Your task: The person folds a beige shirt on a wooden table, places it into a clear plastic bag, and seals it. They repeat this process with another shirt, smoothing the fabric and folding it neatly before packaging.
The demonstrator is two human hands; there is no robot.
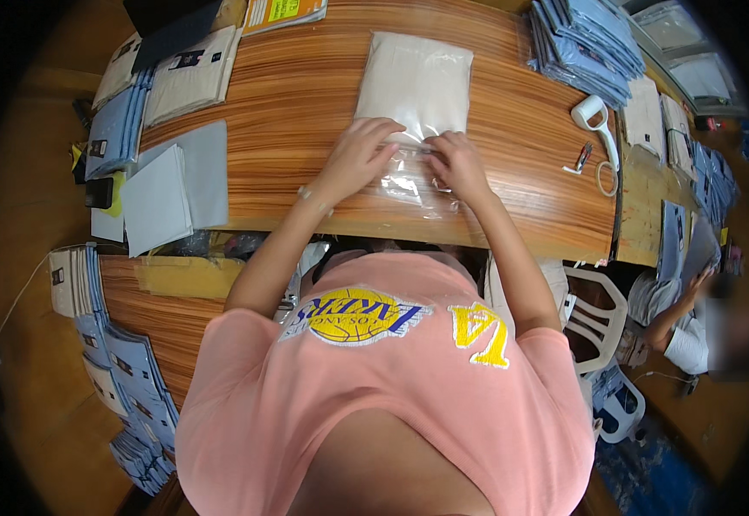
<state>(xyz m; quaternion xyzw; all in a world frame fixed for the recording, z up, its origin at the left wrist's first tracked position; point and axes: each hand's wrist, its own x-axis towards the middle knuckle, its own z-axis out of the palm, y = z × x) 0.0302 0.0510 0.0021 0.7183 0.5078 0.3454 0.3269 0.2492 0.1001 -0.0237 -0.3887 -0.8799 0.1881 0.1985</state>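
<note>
Wood-grain surface (521,163); clear bag (415,95) with a folded cream garment lies at its middle. Your left hand (353,159) and right hand (459,165) press flat on the bag's near flap, fingers spread, pinning it. White tape dispenser (596,120) right of bag.

A clear plastic bag (415,112) lies flat on the wooden counter (306,86), holding 1 folded cream garment that fills its far part; its near, open end is empty, glossy and wrinkled. Both hands press that near flap.
</note>
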